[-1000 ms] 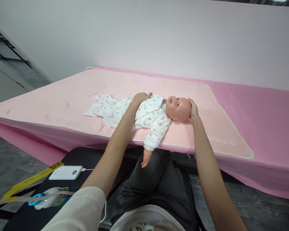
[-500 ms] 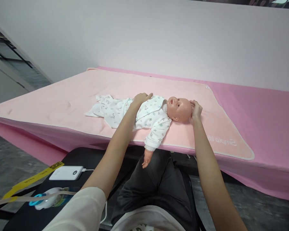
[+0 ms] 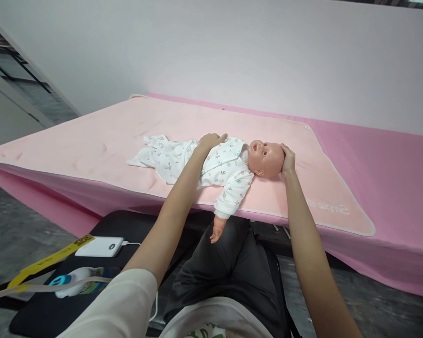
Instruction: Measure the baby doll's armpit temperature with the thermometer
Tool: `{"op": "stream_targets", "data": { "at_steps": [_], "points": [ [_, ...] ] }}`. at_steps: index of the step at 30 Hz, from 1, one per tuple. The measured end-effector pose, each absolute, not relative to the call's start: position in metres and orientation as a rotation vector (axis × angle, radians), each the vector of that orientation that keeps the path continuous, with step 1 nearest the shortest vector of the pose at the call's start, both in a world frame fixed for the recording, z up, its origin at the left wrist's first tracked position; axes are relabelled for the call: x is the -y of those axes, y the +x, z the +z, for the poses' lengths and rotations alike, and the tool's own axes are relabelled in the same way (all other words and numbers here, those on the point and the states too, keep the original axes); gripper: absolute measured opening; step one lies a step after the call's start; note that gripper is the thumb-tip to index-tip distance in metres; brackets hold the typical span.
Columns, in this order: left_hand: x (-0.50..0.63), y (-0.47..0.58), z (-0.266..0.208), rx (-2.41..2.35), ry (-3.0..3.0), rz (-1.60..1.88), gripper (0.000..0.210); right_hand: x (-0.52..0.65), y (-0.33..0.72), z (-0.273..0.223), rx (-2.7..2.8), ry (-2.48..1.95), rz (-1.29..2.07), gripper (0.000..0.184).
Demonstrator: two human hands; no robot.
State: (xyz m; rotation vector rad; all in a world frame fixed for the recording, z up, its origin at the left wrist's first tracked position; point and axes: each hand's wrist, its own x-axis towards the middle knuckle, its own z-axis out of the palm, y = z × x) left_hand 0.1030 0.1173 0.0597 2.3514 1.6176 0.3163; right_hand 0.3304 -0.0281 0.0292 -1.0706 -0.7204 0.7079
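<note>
A baby doll in a white patterned outfit lies on its back on a pink mat, head to the right. My left hand rests flat on the doll's torso, its fingers partly hidden over the far side. Around the crown of the bare head, my right hand is cupped, with fingertips on top and the palm against the back of it. The doll's near arm hangs over the table edge, while its far arm is out of sight. Both trouser legs stretch out to the left.
A pink cloth covers the table, which stands against a white wall. On a black chair at left lie a white power bank with a cable and a white bottle with a blue part. A yellow strap crosses there.
My right hand has settled more closely around the doll's head, its fingers now over the crown. The left hand keeps its place on the torso. The whole view has shifted slightly.
</note>
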Motion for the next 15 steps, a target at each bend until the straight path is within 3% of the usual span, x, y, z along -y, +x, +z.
{"op": "stream_targets", "data": {
  "at_steps": [7,15],
  "points": [
    [-0.114,0.103,0.062,-1.637,2.342,0.315,0.064,0.026,0.334,0.032,0.511,-1.038,0.682,0.027],
    [-0.13,0.104,0.049,-1.577,2.237,0.414,0.058,0.038,0.32,0.039,0.66,-0.991,1.057,0.035]
  ]
}}
